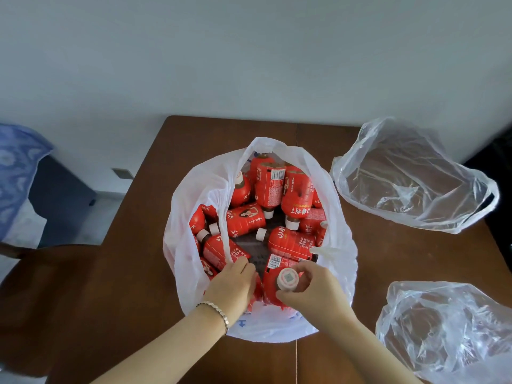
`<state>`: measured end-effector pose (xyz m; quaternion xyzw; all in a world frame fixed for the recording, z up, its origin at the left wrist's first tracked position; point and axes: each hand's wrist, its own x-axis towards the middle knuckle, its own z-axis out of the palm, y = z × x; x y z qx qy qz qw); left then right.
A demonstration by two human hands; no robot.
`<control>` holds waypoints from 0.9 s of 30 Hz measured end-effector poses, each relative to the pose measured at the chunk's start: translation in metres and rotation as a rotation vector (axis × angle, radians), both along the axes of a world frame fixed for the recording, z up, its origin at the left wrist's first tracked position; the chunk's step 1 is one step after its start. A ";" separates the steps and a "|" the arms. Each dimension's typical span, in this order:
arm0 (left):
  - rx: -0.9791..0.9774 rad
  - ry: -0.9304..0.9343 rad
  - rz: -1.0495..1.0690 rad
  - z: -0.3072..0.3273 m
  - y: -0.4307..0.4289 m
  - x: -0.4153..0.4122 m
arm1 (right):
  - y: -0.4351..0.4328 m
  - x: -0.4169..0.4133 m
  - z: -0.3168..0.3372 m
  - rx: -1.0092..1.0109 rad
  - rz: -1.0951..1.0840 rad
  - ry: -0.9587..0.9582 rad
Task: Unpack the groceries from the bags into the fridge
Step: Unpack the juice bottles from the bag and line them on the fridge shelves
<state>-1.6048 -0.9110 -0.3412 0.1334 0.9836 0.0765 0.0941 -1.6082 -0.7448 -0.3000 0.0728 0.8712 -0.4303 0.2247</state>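
Both hands reach into the open mouth of a white bag [194, 195] at the near edge of a brown table [388, 259]. The right hand [315, 289] curls thumb and fingers around the neck of an upright red bottle [273, 286], just under its white cap [287, 278], which faces the camera with a printed code on top. The left hand [232, 286], a beaded bracelet [219, 311] on its wrist, lies palm down with fingers together, their tips dipped between bottles just left of the gripped one; whether they have hold of anything cannot be told.

The bag is full of the same red bottles [270, 187] with white caps and dark contents at the necks, lying jumbled at all angles on a dark patch at the bottom. A barcode shows on one at the far side and on the one under the right hand.

Two clear bags lie crumpled on the table to the right, well apart from the white one: one [410, 178] at the far right corner, another [448, 328] at the near right edge. A blue patterned cloth [16, 167] hangs over something at far left, beyond a dark chair [50, 286] beside the table. The fridge is not in view
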 end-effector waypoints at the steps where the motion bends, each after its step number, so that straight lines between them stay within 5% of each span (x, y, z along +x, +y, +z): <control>1: 0.092 0.106 0.016 0.004 -0.002 0.000 | 0.000 -0.002 0.008 0.000 -0.012 0.044; 5: 0.314 0.366 -0.045 0.036 -0.002 -0.010 | -0.006 -0.011 0.032 0.041 0.039 0.186; 12: 0.180 0.199 -0.203 0.048 -0.003 -0.020 | -0.013 -0.023 0.035 0.128 0.303 0.139; 16: 0.194 0.243 -0.285 0.025 -0.008 -0.011 | -0.017 -0.018 0.026 0.211 0.462 0.096; 22: 0.149 0.296 -0.233 0.024 -0.012 -0.005 | -0.007 -0.031 0.032 0.082 0.534 -0.046; 25: 0.157 0.261 -0.092 0.032 -0.011 -0.009 | 0.007 -0.051 0.012 0.397 0.430 0.054; 27: 0.168 0.270 -0.009 0.038 -0.012 -0.012 | 0.022 -0.048 -0.022 0.554 0.406 -0.058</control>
